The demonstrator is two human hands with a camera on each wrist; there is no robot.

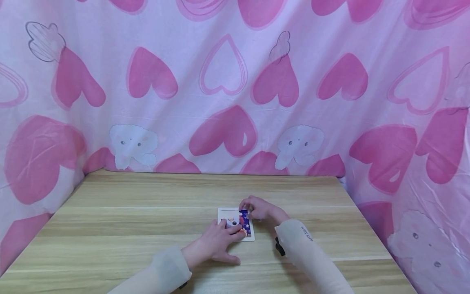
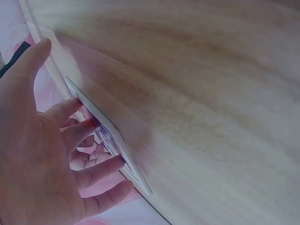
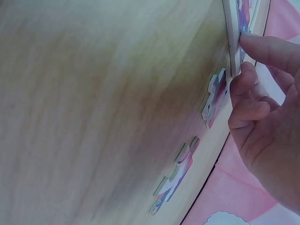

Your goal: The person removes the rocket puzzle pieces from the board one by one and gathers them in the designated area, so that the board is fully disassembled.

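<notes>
The jigsaw puzzle [image 1: 247, 225] in its white frame [image 1: 225, 210] is being supported by the wooden table [image 1: 139, 216], around the middle. Its near left part is being touched by the spread, almost straight fingers of the left hand [image 1: 217, 241]; nothing is being gripped. Its far right corner is being touched by the right hand [image 1: 259, 208], fingers partly curled; whether anything is being pinched cannot be told. On the right, loose pieces [image 3: 216, 99] are lying beside the frame.

A rectangular, white-bordered jigsaw puzzle [image 1: 247, 223] with purple, white-starred artwork lies flat, left hand [image 1: 218, 241] and right hand [image 1: 260, 208] touching it. Beside it lies a loose, multicoloured knobbed piece [image 3: 216, 98]; another such piece [image 3: 178, 174] lies farther off.
</notes>
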